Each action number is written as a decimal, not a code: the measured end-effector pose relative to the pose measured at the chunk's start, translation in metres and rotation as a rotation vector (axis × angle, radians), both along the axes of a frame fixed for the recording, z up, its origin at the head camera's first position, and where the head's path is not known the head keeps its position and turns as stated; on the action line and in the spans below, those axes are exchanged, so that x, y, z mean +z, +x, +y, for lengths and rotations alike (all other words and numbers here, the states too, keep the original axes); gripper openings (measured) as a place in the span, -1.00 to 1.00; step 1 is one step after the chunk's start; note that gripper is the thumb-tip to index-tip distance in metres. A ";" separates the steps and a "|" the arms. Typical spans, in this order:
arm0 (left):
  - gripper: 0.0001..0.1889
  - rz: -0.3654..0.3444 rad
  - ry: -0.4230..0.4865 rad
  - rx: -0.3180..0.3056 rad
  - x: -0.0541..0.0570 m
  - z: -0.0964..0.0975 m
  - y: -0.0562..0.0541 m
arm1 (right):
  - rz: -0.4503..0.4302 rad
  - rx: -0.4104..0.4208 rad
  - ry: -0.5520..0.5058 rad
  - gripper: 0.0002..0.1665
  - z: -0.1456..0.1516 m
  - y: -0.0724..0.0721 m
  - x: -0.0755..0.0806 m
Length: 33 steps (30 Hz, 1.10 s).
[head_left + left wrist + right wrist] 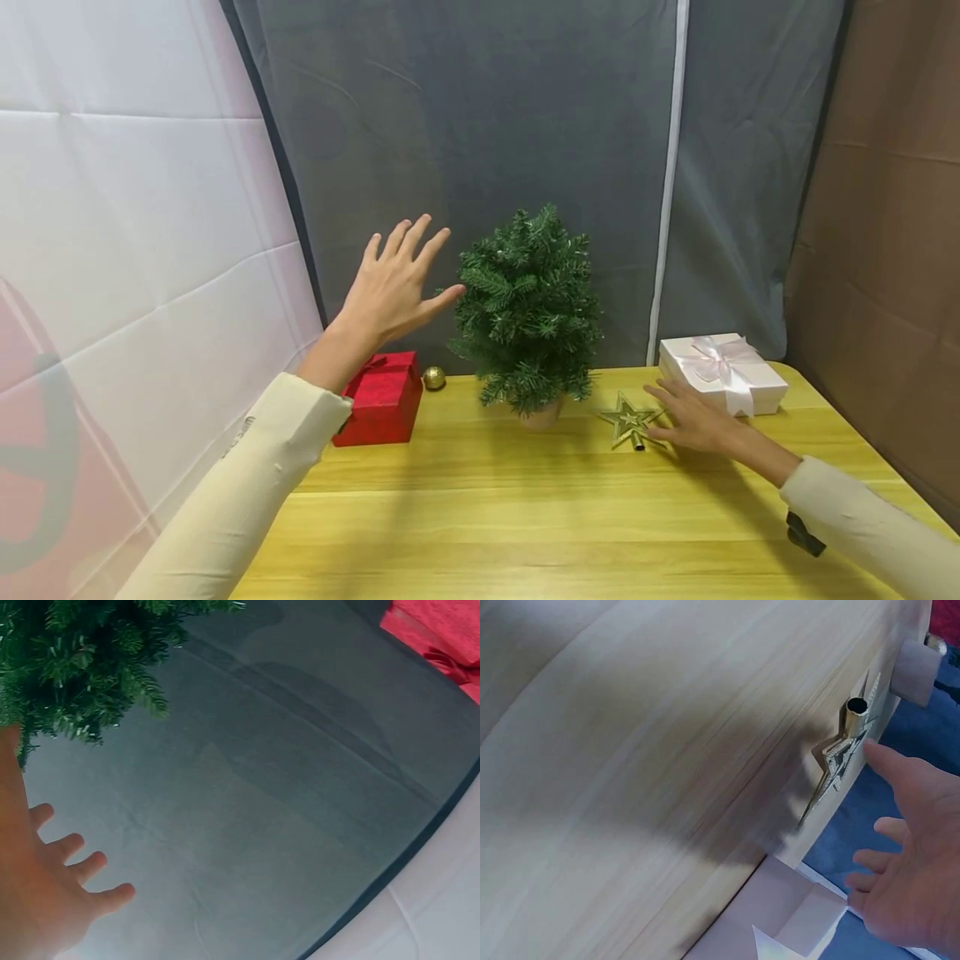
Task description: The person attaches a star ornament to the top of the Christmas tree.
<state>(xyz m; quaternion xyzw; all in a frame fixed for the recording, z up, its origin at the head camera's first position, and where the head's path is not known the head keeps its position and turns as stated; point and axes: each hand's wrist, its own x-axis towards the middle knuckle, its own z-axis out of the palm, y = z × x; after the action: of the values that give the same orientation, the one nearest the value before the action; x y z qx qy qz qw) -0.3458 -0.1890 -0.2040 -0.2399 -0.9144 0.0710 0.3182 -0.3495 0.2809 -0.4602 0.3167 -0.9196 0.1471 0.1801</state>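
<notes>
A small green artificial Christmas tree (528, 308) stands in a pale pot (542, 417) towards the back of the table. Just left of its branches, my left hand (386, 287) is raised with the fingers spread and nothing held. On the table to the right of the pot lies a gold star tree topper (627, 419) with a short tube at its base. Over the star's right side reaches my right hand (693, 417), fingers extended. In the right wrist view the thumb is close to the star (840, 757); whether it touches, I cannot tell.
A red gift box (382, 404) sits at the left, partly behind my left arm, with a gold ball ornament (434, 378) beside it. At the right back is a white gift box (750, 379) with a pale ribbon bow. Grey cloth (480, 125) hangs behind the table.
</notes>
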 end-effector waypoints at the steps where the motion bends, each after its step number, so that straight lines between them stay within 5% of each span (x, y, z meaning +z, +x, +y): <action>1: -0.10 0.004 0.002 -0.009 0.001 0.002 0.001 | -0.019 0.003 -0.001 -0.12 0.000 -0.001 0.000; 8: -0.14 0.019 0.016 -0.069 0.005 0.013 0.002 | -0.128 0.012 0.041 -0.14 -0.007 -0.004 0.003; 20: -0.02 -0.029 0.027 -0.084 0.008 0.035 -0.002 | -0.249 0.071 0.103 -0.20 -0.015 -0.008 0.009; 33: -0.03 -0.162 0.113 -0.106 0.006 0.056 -0.015 | -0.427 0.127 0.115 -0.16 -0.023 -0.011 0.013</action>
<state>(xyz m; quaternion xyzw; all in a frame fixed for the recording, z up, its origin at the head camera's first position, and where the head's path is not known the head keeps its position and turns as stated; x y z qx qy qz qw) -0.3604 -0.1331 -0.1979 -0.2746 -0.9258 -0.0175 0.2593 -0.3604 0.2582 -0.4476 0.3452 -0.9219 0.1694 -0.0464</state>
